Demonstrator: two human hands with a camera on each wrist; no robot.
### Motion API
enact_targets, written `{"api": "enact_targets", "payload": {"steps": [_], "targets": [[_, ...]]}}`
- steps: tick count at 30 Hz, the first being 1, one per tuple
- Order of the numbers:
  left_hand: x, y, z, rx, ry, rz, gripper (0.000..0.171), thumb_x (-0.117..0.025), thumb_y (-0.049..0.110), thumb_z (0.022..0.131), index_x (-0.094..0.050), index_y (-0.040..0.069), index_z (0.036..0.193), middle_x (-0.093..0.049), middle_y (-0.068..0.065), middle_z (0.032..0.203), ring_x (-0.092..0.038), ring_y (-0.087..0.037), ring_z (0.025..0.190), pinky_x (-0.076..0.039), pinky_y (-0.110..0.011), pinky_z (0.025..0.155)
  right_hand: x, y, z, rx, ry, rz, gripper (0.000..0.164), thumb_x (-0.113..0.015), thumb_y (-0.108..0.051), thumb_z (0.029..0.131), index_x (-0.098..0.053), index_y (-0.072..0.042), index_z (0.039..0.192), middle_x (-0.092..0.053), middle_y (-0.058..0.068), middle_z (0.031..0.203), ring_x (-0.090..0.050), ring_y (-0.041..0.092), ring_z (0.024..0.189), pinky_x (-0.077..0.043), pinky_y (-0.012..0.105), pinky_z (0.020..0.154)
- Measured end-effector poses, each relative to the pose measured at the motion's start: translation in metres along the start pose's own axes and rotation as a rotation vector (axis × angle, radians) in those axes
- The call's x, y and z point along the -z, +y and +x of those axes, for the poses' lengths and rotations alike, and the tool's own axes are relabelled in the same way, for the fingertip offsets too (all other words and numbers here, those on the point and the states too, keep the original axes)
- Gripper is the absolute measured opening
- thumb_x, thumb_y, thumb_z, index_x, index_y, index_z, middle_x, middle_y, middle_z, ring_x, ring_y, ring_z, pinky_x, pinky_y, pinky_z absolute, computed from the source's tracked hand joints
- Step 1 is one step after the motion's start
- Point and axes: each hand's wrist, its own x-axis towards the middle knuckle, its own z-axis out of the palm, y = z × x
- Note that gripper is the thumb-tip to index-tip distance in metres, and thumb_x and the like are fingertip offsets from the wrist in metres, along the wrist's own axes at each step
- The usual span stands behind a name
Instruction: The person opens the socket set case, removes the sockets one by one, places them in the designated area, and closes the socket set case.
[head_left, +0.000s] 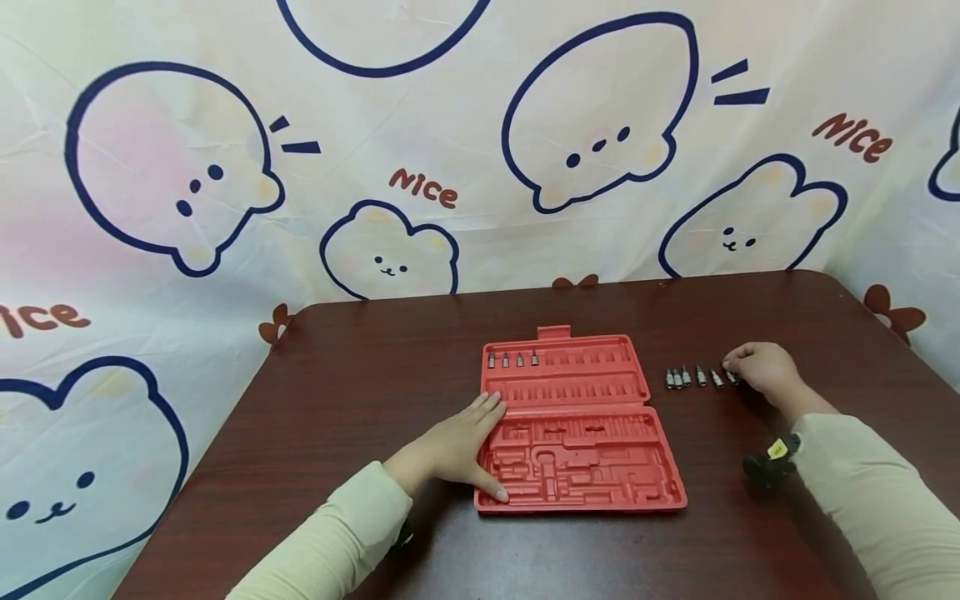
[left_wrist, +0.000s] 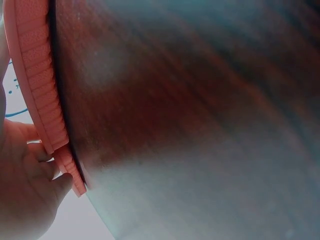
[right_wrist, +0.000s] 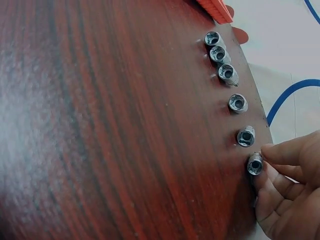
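Note:
A red plastic tool case lies unfolded on the table. My left hand rests on its left edge, fingers extended near the hinge and thumb at the lower tray's front left corner. The left wrist view shows fingertips against the case's rim. Four small bit sockets sit upright-looking in the lid's top left slots. On the right, my right hand pinches the end bit socket of a loose row between thumb and fingers. Other bit sockets lie beside it, some close together, some spaced.
The dark brown wooden table has its far edge behind the case. Beyond hangs a pale cloth printed with cartoon bears. A black wrist device with a yellow label sits beneath the right cuff.

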Motion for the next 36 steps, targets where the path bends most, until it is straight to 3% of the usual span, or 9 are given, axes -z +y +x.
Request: {"api": "enact_targets", "payload": {"steps": [7,11,16,28,36], "targets": [[0.000,0.000,0.000,-0.006,0.003,0.009,0.116,-0.061,0.069,0.053,-0.014,0.008,0.139,-0.007,-0.007,0.144,-0.001,-0.019,0.130,-0.019,-0.037,0.100,0.000,-0.001,-0.003,-0.028,0.052,0.075,0.033,-0.045,-0.018,0.088,-0.054,0.011,0.101,-0.054,0.023,0.095,-0.053,0.030,0.081,-0.043,0.030,0.059],[0.001,0.000,-0.001,-0.005,0.005,0.008,0.116,-0.061,0.069,0.053,-0.014,0.008,0.139,-0.007,-0.008,0.144,-0.001,-0.019,0.130,-0.019,-0.038,0.100,-0.001,-0.010,-0.003,-0.023,0.068,0.108,0.038,-0.042,-0.022,0.089,-0.052,0.011,0.104,-0.051,0.023,0.100,-0.052,0.025,0.080,-0.045,0.029,0.060],[0.002,0.000,-0.002,-0.009,0.007,0.001,0.116,-0.062,0.068,0.053,-0.014,0.007,0.139,-0.008,-0.008,0.144,-0.001,-0.020,0.130,-0.019,-0.038,0.100,-0.007,-0.021,0.003,-0.018,0.033,0.165,0.040,-0.041,-0.027,0.091,-0.051,0.009,0.105,-0.053,0.017,0.096,-0.052,0.015,0.075,-0.046,0.028,0.059],[-0.002,-0.002,-0.001,-0.029,0.010,0.019,0.116,-0.060,0.070,0.054,-0.012,0.008,0.139,-0.007,-0.007,0.144,-0.001,-0.019,0.130,-0.019,-0.036,0.100,-0.038,-0.077,0.006,-0.005,-0.110,0.272,0.038,-0.040,-0.022,0.092,-0.047,0.009,0.113,-0.050,0.025,0.108,-0.051,0.028,0.092,-0.043,0.038,0.079],[-0.002,-0.003,-0.002,-0.045,0.038,0.051,0.116,-0.057,0.072,0.053,-0.015,0.007,0.139,-0.010,-0.008,0.143,-0.004,-0.020,0.130,-0.015,-0.035,0.101,-0.073,-0.110,0.012,0.020,-0.178,0.365,0.031,-0.045,-0.017,0.090,-0.049,0.008,0.108,-0.054,0.022,0.101,-0.052,0.028,0.088,-0.044,0.037,0.078]]}}
